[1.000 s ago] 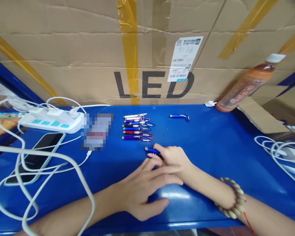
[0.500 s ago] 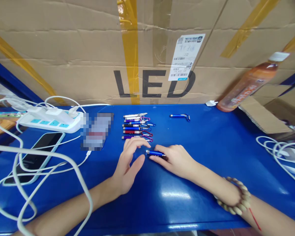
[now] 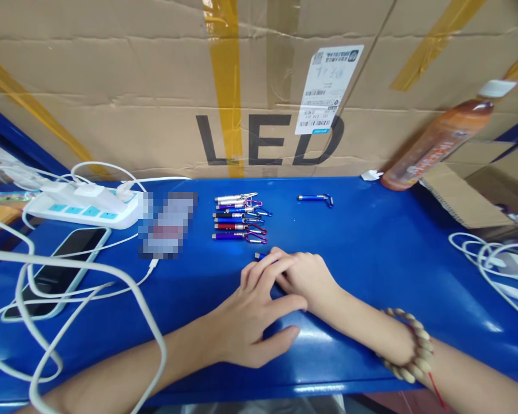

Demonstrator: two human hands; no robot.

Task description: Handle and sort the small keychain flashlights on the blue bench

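Head camera, looking down at a blue tabletop (image 3: 371, 276) set against a large cardboard box (image 3: 155, 115) printed "LED".

Both of the person's hands meet near the middle of the table. The right hand (image 3: 306, 276), its wrist wearing a beaded bracelet (image 3: 408, 345), lies with its fingers curled over a small blue keychain flashlight (image 3: 259, 256). Only the tip of the flashlight pokes out just beyond the fingertips, so it seems pinched or pressed to the table, though the grip itself is hidden. The left hand (image 3: 252, 310) rests flat, fingers spread and loosely extended; its fingertips overlap the right hand's fingers and touch the flashlight's covered body. It holds nothing of its own.

Just beyond the fingertips lies a neat row of flashlights (image 3: 237, 218) with coloured clips. Farther beyond them and to the right, one lone blue flashlight (image 3: 315, 198) sits apart. Well left of the fingers are a power strip (image 3: 86, 210), a phone (image 3: 56, 270) and looping white cables (image 3: 90, 276). Far to the right stands a drink bottle (image 3: 435, 138).

Risks, as a judgement: with so little of the flashlight exposed, the smooth barrel could slip or roll out from under the crowded fingers. A forward nudge might knock the tidy row out of line, since it lies so near.
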